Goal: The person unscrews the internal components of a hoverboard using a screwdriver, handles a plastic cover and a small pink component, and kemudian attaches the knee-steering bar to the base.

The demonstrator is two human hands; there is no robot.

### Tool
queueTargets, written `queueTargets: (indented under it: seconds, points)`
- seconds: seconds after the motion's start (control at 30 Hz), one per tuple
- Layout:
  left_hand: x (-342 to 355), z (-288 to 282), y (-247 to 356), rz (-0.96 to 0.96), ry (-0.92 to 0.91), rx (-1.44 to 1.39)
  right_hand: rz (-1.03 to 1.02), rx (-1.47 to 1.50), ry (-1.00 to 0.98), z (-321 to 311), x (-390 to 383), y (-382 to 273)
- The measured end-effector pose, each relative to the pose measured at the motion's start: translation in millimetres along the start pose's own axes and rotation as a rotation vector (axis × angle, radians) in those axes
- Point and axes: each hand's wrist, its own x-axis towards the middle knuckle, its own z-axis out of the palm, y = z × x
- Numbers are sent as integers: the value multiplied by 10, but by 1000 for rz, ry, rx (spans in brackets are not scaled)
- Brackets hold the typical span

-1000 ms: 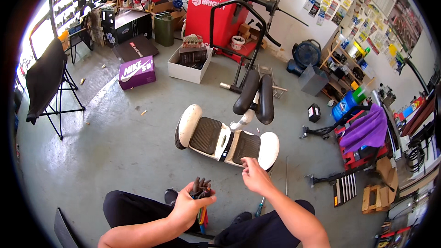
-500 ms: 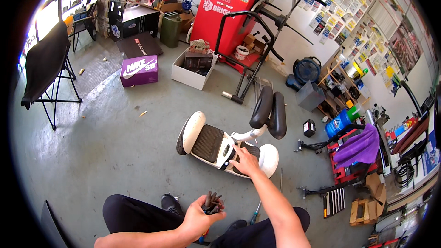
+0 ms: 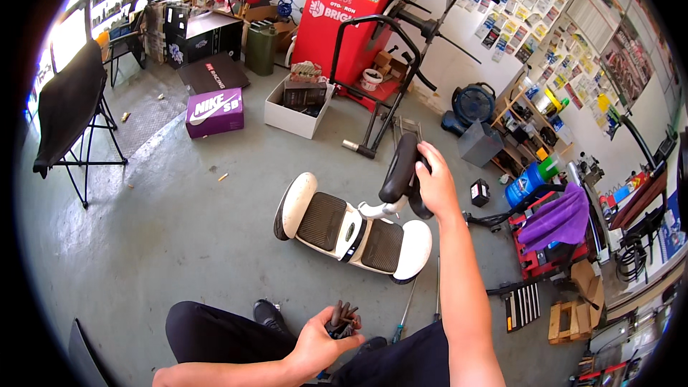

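Note:
A white self-balancing scooter point(image 3: 351, 233) with two dark ribbed foot mats stands on the grey floor in front of me. My right hand point(image 3: 438, 183) is closed over the right half of the black padded knee bar point(image 3: 399, 168) on its white curved stem, covering much of that half. Low in the middle, my left hand point(image 3: 319, 340) holds a bunch of dark rod-like pieces point(image 3: 344, 315), their exact kind unclear. A screwdriver point(image 3: 400, 331) with a teal handle lies on the floor near my knees, its long shaft pointing toward the scooter.
Behind the scooter are a black metal stand point(image 3: 373, 129), a white open box point(image 3: 292, 120) and a purple shoebox point(image 3: 213, 113). A black folding chair point(image 3: 72, 104) stands at left. At right are a purple cloth point(image 3: 555, 218) over a red frame and a wooden crate point(image 3: 570, 322).
My right hand has moved up from the scooter's middle body onto the knee pad. The knee bar has shifted slightly left. My left hand still holds the dark pieces.

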Motion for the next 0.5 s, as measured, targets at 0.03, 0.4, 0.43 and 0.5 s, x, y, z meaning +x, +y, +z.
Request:
queueTargets:
  seconds: [0.03,0.4,0.43,0.5]
  points:
    - [-8,6,-45,6,0,-9,-27,-62,5,-29,-124,-56]
    - [-89,92,-362,-4,-73,21,7,-71,102,-259,-1393,-1203]
    - [-103,110,-382,6,-76,26,-29,-170,82,-231,-1558,-1239]
    - [-64,117,-449,24,-88,42,-27,-125,90,-257,-1584,-1173]
